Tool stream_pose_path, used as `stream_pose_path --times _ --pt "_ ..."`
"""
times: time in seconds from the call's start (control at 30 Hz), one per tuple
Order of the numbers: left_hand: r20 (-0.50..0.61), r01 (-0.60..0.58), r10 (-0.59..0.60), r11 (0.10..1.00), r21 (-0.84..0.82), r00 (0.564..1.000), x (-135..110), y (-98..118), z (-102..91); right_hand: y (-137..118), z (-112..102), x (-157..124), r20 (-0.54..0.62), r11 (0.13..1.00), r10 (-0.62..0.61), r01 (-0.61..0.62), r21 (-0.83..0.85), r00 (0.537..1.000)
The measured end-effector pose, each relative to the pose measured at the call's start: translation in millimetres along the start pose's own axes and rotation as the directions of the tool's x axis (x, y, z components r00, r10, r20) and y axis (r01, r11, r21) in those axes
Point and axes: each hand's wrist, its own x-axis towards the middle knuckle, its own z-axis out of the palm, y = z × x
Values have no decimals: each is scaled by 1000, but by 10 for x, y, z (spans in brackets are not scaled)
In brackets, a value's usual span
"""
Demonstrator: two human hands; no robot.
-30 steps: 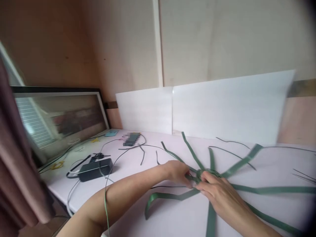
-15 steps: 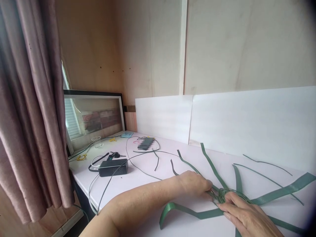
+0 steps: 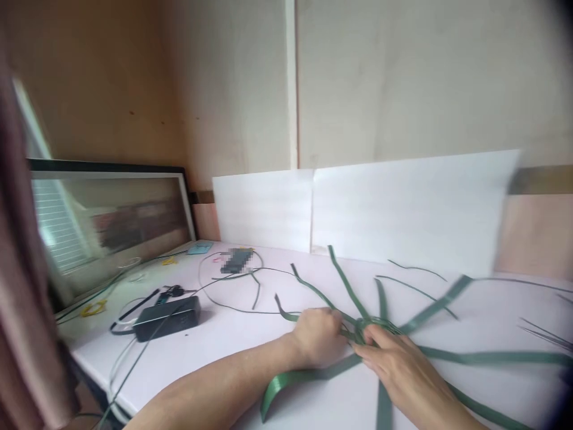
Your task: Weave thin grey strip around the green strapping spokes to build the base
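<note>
Green flat plastic strips (image 3: 447,304) radiate across the table from a small round woven centre (image 3: 375,325) of thin green strands. My left hand (image 3: 320,335) is closed at the left side of this centre, its fingers curled on a thin green strand; the fingertips are partly hidden. My right hand (image 3: 394,358) presses on the centre from the right, with fingers bent over the strands and part of the weave covered. A wide green strip (image 3: 286,382) curls upward at its end in front of my left hand.
A black box-shaped device (image 3: 168,318) with cables sits on the left of the white table (image 3: 237,358), near keys (image 3: 175,291). A blurred-out dark object (image 3: 237,261) lies behind. Loose thin green strands (image 3: 418,288) lie at the back right. White panels (image 3: 403,215) and a framed pane (image 3: 129,209) stand along the walls.
The view has swung to the right, so everything appears further left. My left hand has turned into a tighter fist beside the woven centre; my right hand stays on it.
</note>
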Motion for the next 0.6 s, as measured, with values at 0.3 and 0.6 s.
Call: stream_pose_path --times 0.3,0.6 --pt "9 -13 18 922 -387 1000 -38 -109 -130 -74 -151 30 161 994 107 -108 0 981" --pt "-15 -168 177 897 -410 984 -89 -122 0 -63 -142 0 159 993 114 -112 -23 981"
